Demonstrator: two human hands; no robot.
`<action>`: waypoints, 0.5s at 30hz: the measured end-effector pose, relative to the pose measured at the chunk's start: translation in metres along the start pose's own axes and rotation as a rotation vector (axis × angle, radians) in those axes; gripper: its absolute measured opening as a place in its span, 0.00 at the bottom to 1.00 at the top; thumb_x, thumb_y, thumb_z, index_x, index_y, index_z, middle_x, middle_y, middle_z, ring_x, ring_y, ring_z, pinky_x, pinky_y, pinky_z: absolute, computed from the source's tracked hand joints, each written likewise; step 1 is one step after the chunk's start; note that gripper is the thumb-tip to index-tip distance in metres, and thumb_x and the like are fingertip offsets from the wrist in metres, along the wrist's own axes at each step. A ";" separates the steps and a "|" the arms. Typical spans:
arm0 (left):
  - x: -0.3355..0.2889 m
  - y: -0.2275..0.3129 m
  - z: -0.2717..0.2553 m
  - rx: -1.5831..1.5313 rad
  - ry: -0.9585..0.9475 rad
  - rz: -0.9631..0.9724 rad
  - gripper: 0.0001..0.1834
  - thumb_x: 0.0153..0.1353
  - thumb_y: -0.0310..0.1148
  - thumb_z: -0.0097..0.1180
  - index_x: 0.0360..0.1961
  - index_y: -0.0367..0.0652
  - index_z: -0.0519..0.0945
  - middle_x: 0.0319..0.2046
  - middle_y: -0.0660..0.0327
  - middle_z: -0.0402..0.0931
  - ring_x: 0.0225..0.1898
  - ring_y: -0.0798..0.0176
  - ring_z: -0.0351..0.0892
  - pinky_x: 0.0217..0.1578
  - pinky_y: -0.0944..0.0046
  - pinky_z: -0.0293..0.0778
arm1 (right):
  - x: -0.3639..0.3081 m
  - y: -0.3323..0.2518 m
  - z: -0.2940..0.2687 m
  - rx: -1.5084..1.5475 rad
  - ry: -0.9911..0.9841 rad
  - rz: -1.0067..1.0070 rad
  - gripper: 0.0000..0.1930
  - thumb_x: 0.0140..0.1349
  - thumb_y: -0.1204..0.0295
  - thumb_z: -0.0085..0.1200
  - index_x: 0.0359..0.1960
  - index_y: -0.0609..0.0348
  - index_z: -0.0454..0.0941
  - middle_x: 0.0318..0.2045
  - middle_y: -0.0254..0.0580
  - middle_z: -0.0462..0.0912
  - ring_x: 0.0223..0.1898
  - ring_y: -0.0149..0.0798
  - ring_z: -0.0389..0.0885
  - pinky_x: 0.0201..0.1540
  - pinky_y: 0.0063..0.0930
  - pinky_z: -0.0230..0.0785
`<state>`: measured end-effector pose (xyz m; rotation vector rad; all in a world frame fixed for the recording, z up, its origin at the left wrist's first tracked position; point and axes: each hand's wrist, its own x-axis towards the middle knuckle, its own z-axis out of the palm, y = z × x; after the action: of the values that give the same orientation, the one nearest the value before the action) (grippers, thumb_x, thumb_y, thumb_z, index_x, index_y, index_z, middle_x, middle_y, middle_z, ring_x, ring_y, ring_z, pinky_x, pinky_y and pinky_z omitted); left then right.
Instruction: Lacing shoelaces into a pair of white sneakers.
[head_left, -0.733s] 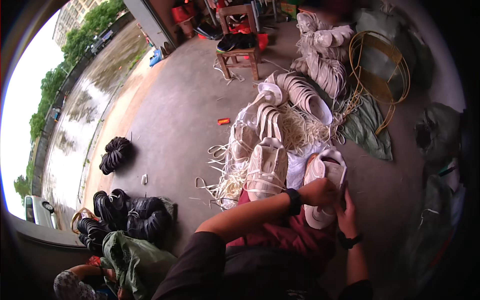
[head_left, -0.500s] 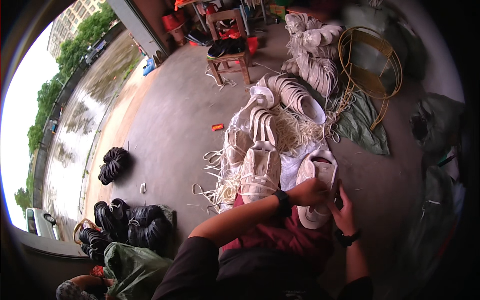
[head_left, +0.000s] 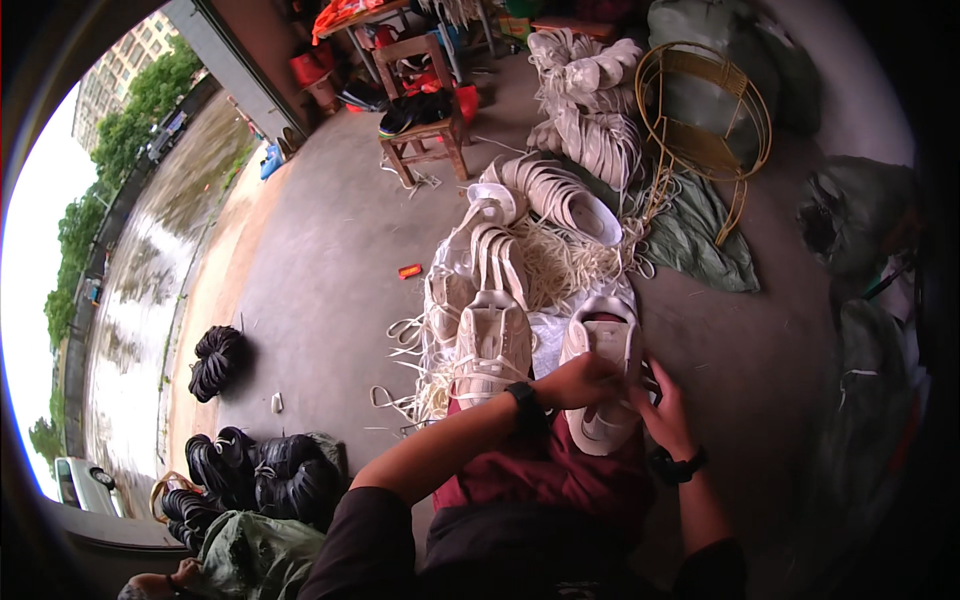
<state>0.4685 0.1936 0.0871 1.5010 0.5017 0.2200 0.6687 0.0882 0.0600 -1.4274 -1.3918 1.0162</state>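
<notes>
A beige sneaker (head_left: 600,340) rests on my lap over dark red cloth, its heel opening pointing away from me. Across its lacing area lies my left hand (head_left: 582,382), fingers pinched; whatever they hold is hidden. My right hand (head_left: 668,412) is at the sneaker's right side, thumb by the upper's edge and fingers along the outside. Left of it, a second beige sneaker (head_left: 493,340) has lace strands across its front, partly behind my left forearm. Just beyond them is a heap of loose cream laces (head_left: 565,265).
Stacked pale shoe uppers (head_left: 550,190) extend away from me. A round wicker frame (head_left: 705,130) stands beyond a green sack (head_left: 700,240). There is a wooden chair (head_left: 420,125) with dark shoes at the back. Black bundles (head_left: 290,475) lie left, near another person's arm (head_left: 150,585).
The view has shifted, so the surroundings appear slightly further left. Both hands remain at the same sneaker, with little visible change in their grip.
</notes>
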 end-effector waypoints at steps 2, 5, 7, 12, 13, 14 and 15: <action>0.002 -0.001 -0.003 -0.014 -0.007 -0.002 0.10 0.67 0.29 0.50 0.42 0.33 0.78 0.23 0.59 0.78 0.19 0.66 0.81 0.21 0.66 0.76 | 0.004 0.001 -0.003 0.011 0.011 0.015 0.36 0.64 0.65 0.59 0.69 0.70 0.58 0.64 0.60 0.70 0.67 0.48 0.67 0.68 0.38 0.58; 0.007 0.001 -0.004 -0.014 -0.039 -0.047 0.10 0.67 0.28 0.49 0.43 0.32 0.77 0.24 0.60 0.78 0.19 0.66 0.81 0.21 0.66 0.76 | 0.009 0.001 -0.008 -0.010 0.007 -0.009 0.38 0.63 0.65 0.60 0.70 0.70 0.56 0.65 0.60 0.68 0.68 0.49 0.66 0.68 0.37 0.58; 0.013 -0.008 -0.008 -0.027 -0.043 -0.033 0.10 0.66 0.27 0.49 0.43 0.32 0.77 0.25 0.59 0.78 0.19 0.65 0.81 0.21 0.66 0.76 | 0.012 0.002 -0.011 -0.049 -0.069 -0.016 0.42 0.62 0.65 0.62 0.71 0.69 0.52 0.68 0.59 0.63 0.70 0.48 0.62 0.69 0.37 0.56; 0.016 -0.014 -0.011 -0.068 -0.030 -0.063 0.11 0.65 0.25 0.49 0.45 0.30 0.76 0.29 0.57 0.77 0.21 0.64 0.81 0.21 0.66 0.78 | 0.018 0.007 -0.014 -0.086 -0.157 -0.058 0.47 0.59 0.64 0.65 0.73 0.67 0.47 0.72 0.57 0.54 0.74 0.47 0.53 0.71 0.38 0.51; 0.018 -0.016 -0.010 -0.071 -0.032 -0.062 0.11 0.65 0.25 0.49 0.45 0.30 0.76 0.29 0.57 0.77 0.21 0.64 0.81 0.21 0.66 0.78 | 0.017 0.010 -0.014 -0.096 -0.174 -0.065 0.48 0.59 0.64 0.66 0.73 0.66 0.46 0.73 0.56 0.52 0.75 0.47 0.51 0.72 0.39 0.50; 0.018 -0.017 -0.010 -0.088 -0.037 -0.046 0.11 0.65 0.24 0.49 0.45 0.29 0.76 0.29 0.57 0.77 0.21 0.64 0.81 0.21 0.66 0.78 | 0.017 0.010 -0.013 -0.097 -0.173 -0.067 0.48 0.59 0.64 0.66 0.73 0.66 0.46 0.73 0.56 0.52 0.75 0.47 0.51 0.72 0.39 0.50; 0.018 -0.018 -0.010 -0.104 -0.040 -0.030 0.11 0.64 0.24 0.49 0.45 0.29 0.76 0.30 0.57 0.77 0.21 0.63 0.81 0.21 0.66 0.79 | 0.017 0.010 -0.012 -0.082 -0.159 -0.059 0.49 0.59 0.63 0.66 0.74 0.66 0.45 0.73 0.56 0.52 0.75 0.47 0.50 0.72 0.40 0.49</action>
<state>0.4768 0.2095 0.0667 1.3933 0.4729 0.1895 0.6842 0.1043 0.0540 -1.3804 -1.5974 1.0637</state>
